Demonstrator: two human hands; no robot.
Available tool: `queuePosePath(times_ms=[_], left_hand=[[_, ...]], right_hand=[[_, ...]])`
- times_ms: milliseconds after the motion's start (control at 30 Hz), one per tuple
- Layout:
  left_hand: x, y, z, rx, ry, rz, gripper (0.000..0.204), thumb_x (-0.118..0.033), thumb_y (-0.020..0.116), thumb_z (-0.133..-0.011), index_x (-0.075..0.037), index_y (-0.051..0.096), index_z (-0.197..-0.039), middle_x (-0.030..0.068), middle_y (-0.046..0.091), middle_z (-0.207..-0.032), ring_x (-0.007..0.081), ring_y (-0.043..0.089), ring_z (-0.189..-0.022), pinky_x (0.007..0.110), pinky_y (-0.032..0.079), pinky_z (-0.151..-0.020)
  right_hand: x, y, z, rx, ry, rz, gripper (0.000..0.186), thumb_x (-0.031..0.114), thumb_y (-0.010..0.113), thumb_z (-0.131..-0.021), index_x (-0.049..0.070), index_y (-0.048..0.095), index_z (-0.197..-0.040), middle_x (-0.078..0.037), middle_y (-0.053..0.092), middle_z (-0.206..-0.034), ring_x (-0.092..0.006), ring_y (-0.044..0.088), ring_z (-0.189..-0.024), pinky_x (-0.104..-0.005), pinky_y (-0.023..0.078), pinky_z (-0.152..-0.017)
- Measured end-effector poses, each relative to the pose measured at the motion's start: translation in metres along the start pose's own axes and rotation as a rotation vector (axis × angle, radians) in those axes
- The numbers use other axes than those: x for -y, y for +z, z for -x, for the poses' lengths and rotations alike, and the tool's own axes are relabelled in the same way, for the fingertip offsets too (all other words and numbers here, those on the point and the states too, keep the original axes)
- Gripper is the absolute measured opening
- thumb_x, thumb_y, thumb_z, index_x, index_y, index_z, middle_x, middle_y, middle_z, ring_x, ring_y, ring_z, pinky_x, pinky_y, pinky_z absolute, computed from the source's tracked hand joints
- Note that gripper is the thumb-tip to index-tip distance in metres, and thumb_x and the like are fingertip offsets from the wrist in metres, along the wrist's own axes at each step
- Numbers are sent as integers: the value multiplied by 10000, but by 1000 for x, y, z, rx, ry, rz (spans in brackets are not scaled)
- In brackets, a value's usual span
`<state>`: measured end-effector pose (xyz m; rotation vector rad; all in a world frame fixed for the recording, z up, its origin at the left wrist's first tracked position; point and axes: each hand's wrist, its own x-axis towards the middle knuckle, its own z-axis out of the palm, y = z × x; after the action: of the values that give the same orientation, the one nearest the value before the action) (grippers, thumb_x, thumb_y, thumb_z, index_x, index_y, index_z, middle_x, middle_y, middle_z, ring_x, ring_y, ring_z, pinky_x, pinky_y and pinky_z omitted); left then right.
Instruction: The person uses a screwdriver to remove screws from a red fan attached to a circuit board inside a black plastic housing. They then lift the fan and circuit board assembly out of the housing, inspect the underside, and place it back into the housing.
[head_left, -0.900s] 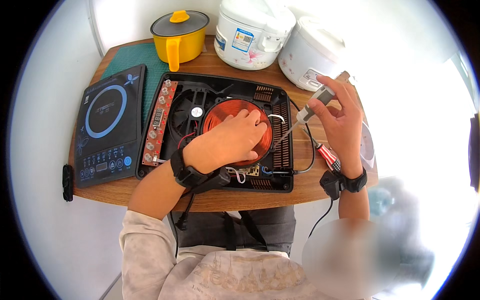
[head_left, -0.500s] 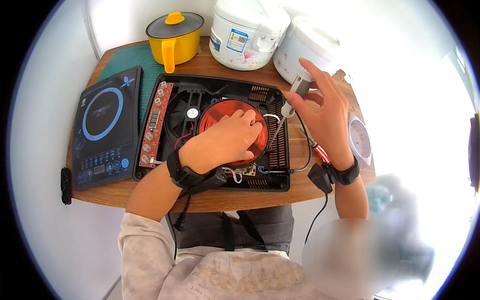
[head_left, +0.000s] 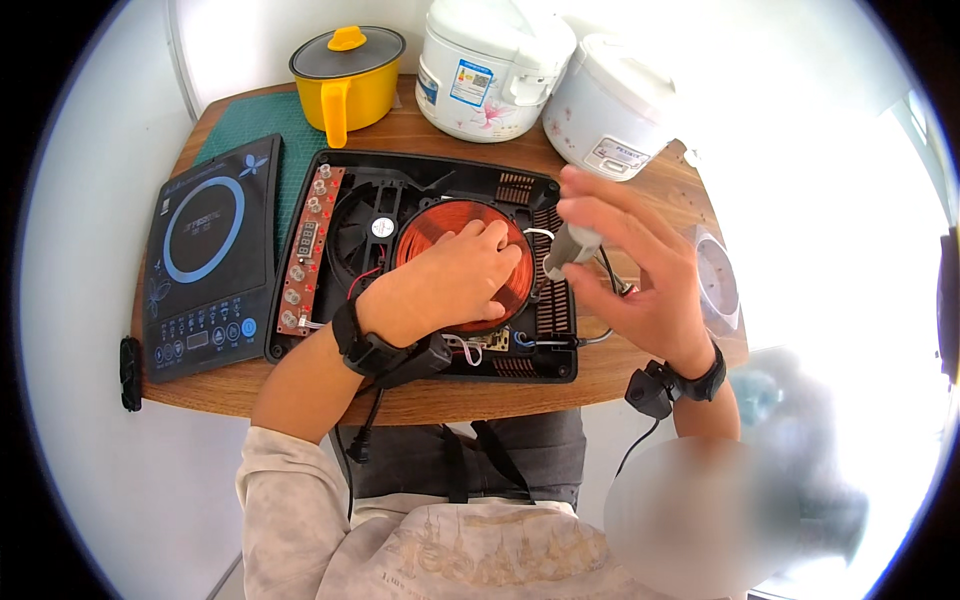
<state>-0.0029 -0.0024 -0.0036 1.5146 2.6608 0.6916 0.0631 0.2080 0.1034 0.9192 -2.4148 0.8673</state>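
My left hand (head_left: 450, 272) lies on the round copper coil (head_left: 425, 232), fingers bent and thumb apart, resting on the windings. The coil sits inside the black lower shell of an induction cooker (head_left: 470, 172). In my right hand (head_left: 645, 265) is a screwdriver (head_left: 572, 246), its grey handle between thumb and fingers over the shell's right vent slots. The screwdriver's tip cannot be made out. A red circuit board (head_left: 312, 250) with a small display runs along the shell's left side, beside a black fan (head_left: 355, 215). Thin wires run around the coil.
The cooker's black glass top panel (head_left: 205, 255) leans at the left on a green mat (head_left: 255, 125). Behind stand a yellow pot (head_left: 360, 95) and two white rice cookers (head_left: 490, 75). A pale, clear-sided object (head_left: 715, 275) lies at the wooden table's (head_left: 400, 402) right edge.
My right hand has moved lower and tipped the screwdriver, whose handle is now lower and whose shaft no longer shows plainly. My left hand has stayed on the coil.
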Motion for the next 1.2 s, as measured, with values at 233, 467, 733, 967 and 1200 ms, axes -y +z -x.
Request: queuePosePath(times_ms=[233, 467, 733, 967, 1200], left_hand=[[-1, -5, 3, 14, 0, 7, 528, -227, 823, -799, 46, 593, -1187, 193, 541, -1208, 378, 565, -1136, 448, 521, -985], [-3, -4, 2, 0, -8, -2, 530, -236, 830, -793, 50, 600, -1175, 199, 546, -1217, 376, 563, -1144, 438, 522, -989], [-5, -7, 1, 29, -36, -8, 526, -231, 832, -788, 53, 593, -1160, 211, 544, -1221, 389, 566, -1154, 454, 535, -974], [-6, -7, 1, 22, -34, 9, 518, -226, 832, -791, 45, 592, -1161, 211, 540, -1225, 396, 569, -1165, 457, 540, -971], [-7, -9, 1, 39, -40, -2, 528, -230, 840, -789, 46, 589, -1163, 211, 541, -1221, 396, 578, -1155, 454, 534, -973]], right_hand=[[-1, -4, 3, -95, 18, 17, 345, 55, 872, -789, 106, 803, -1123, -60, 662, -1084, -194, 674, -866, -294, 577, -794], [7, 0, 5, -94, 37, -71, 351, -45, 783, -814, 91, 793, -1137, -81, 722, -1150, -217, 730, -944, -323, 607, -825], [5, -3, 8, -133, 56, 35, 362, -31, 786, -788, 60, 771, -1139, -113, 740, -1178, -284, 744, -1029, -357, 595, -909], [4, -8, 12, -131, 82, 70, 332, 50, 893, -754, 80, 790, -1069, -83, 696, -1116, -236, 716, -960, -320, 576, -833], [6, -2, 10, -196, 66, 18, 364, -4, 827, -799, 74, 747, -1146, -103, 712, -1146, -223, 711, -957, -319, 577, -818]])
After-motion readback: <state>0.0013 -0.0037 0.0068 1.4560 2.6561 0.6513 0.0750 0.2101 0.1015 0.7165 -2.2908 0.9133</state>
